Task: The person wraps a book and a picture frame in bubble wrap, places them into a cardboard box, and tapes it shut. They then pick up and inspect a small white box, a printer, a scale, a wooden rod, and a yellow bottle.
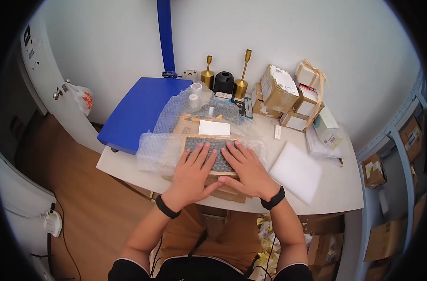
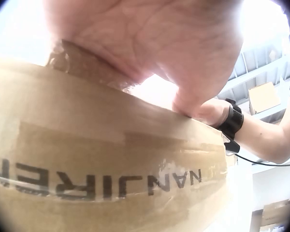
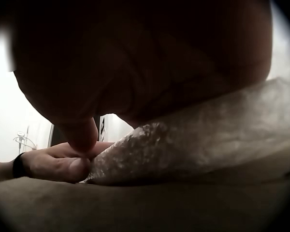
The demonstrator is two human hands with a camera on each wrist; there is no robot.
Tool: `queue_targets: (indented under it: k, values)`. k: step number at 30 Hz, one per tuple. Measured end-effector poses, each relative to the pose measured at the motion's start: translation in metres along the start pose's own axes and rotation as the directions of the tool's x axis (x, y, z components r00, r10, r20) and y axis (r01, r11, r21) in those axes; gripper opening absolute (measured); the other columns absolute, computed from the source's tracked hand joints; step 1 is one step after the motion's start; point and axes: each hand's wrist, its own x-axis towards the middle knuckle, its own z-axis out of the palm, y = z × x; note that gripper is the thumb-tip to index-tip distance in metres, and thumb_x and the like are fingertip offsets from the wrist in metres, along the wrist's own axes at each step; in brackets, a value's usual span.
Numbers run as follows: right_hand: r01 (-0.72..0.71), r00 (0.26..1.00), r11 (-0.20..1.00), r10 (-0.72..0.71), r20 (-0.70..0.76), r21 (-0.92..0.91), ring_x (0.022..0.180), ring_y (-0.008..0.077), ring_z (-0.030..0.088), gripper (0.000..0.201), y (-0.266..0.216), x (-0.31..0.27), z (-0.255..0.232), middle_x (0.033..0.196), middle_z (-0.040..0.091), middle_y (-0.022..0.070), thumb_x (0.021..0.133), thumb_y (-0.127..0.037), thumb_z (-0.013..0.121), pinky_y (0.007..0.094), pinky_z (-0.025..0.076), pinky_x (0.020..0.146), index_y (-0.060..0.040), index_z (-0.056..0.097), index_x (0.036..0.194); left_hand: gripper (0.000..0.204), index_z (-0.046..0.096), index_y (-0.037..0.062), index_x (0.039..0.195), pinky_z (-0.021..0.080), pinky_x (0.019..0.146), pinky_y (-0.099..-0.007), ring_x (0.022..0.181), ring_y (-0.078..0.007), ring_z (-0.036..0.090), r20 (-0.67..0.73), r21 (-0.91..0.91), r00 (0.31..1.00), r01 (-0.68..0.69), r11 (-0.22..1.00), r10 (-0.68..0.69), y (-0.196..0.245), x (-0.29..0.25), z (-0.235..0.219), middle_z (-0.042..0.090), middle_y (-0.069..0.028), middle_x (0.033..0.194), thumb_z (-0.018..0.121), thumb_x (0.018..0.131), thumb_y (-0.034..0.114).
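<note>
Both hands lie flat, fingers spread, on a dark bubble-wrapped piece [image 1: 214, 161] at the top of a cardboard box [image 2: 87, 145]. My left hand [image 1: 192, 171] covers its left part, my right hand [image 1: 244, 171] its right part, and the thumbs nearly meet at the near edge. Clear bubble wrap [image 1: 159, 152] spreads out to both sides. Printed letters run along the box side in the left wrist view. Bubble wrap [image 3: 183, 140] shows beneath the right palm in the right wrist view. A white label [image 1: 214, 128] lies just beyond the fingers.
A blue platform scale [image 1: 143, 110] stands left. Behind are gold candle holders [image 1: 207, 77] and a black object [image 1: 224, 83]. Several small boxes [image 1: 279, 89] are stacked at the back right. White foam sheets [image 1: 296, 171] lie right, near the table edge [image 1: 339, 208]. Blue shelving [image 1: 403, 150] stands further right.
</note>
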Motion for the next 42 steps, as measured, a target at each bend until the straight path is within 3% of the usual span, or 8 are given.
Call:
queue_targets:
  k: [5,11,13,17,19,25,29,42]
  values:
    - [0.006,1.000,1.000,-0.005,-0.010,0.014,0.148,0.0433,0.028,0.090,0.018,-0.004,0.000,0.158,0.036,0.0193,0.087,-0.061,0.065,0.0587,0.023,0.118,-0.0084,0.038,0.154,0.075,0.052,0.0019,0.142,0.035,0.110,-0.0534,0.136,-0.0379,0.047,-0.003,0.022,0.999,0.039,0.999,-0.039,-0.002,-0.002,-0.005,0.048,-0.0221,0.149,0.069,0.084,0.048]
    - [0.228,0.970,0.953,-0.205,-0.127,0.201,0.146,0.0402,0.034,0.091,0.076,0.003,0.010,0.152,0.046,0.0183,0.083,-0.069,0.063,0.0563,0.023,0.119,-0.0050,0.049,0.146,0.072,0.053,0.0024,0.141,0.036,0.110,-0.0532,0.135,-0.0380,0.047,0.010,0.020,0.997,0.070,0.997,-0.070,0.000,0.001,-0.006,0.049,-0.0219,0.148,0.068,0.085,0.045]
    - [0.262,0.932,0.799,-0.064,-0.357,0.542,0.136,0.0381,0.047,0.089,0.097,0.002,0.021,0.139,0.059,0.0193,0.089,-0.074,0.048,0.0511,0.028,0.117,-0.0001,0.056,0.138,0.071,0.053,0.0025,0.141,0.035,0.111,-0.0535,0.136,-0.0380,0.046,0.024,0.018,0.996,0.083,0.996,-0.083,0.000,0.001,-0.008,0.048,-0.0223,0.148,0.066,0.086,0.045]
    - [0.171,0.832,0.803,0.193,-0.520,0.570,0.122,0.0340,0.057,0.083,0.123,-0.013,0.027,0.123,0.068,0.0169,0.095,-0.071,0.038,0.0445,0.038,0.108,0.0029,0.062,0.126,0.078,0.052,0.0024,0.142,0.035,0.110,-0.0517,0.136,-0.0381,0.047,0.067,0.022,0.996,0.054,0.998,-0.055,0.001,0.002,-0.010,0.048,-0.0219,0.150,0.071,0.082,0.048]
    - [0.105,0.700,0.729,0.429,-0.571,0.676,0.115,0.0263,0.060,0.078,0.141,-0.018,0.033,0.118,0.069,0.0148,0.101,-0.065,0.028,0.0396,0.043,0.099,0.0018,0.065,0.120,0.081,0.052,0.0025,0.143,0.035,0.111,-0.0513,0.137,-0.0380,0.047,0.089,0.040,0.995,0.046,0.998,-0.050,0.001,0.004,-0.013,0.047,-0.0219,0.150,0.071,0.081,0.051]
    - [0.006,0.673,0.508,0.635,-0.379,0.861,0.103,0.0189,0.062,0.074,0.165,-0.025,0.036,0.111,0.071,0.0115,0.106,-0.058,0.021,0.0328,0.045,0.091,-0.0006,0.067,0.114,0.100,0.049,0.0031,0.145,0.036,0.110,-0.0505,0.137,-0.0373,0.046,0.176,0.060,0.984,-0.008,0.998,-0.003,-0.002,0.007,-0.024,0.045,-0.0208,0.152,0.078,0.070,0.063]
    - [-0.059,0.703,0.362,0.677,-0.219,0.930,0.098,0.0164,0.062,0.074,0.169,-0.023,0.038,0.106,0.072,0.0094,0.105,-0.061,0.023,0.0312,0.046,0.089,-0.0020,0.068,0.111,0.098,0.049,0.0056,0.145,0.039,0.107,-0.0488,0.137,-0.0362,0.046,0.250,0.092,0.968,-0.056,0.994,0.031,-0.004,0.006,-0.030,0.044,-0.0190,0.153,0.086,0.065,0.049]
    - [-0.090,0.737,0.352,0.653,-0.175,0.932,0.094,0.0151,0.063,0.073,0.167,-0.022,0.042,0.103,0.072,0.0090,0.105,-0.061,0.025,0.0300,0.047,0.086,-0.0022,0.068,0.109,0.070,0.055,0.0051,0.136,0.047,0.098,-0.0442,0.125,-0.0351,0.055,0.188,-0.108,0.962,-0.178,0.978,0.196,-0.030,-0.004,-0.044,0.053,-0.0171,0.142,0.081,0.077,0.032]
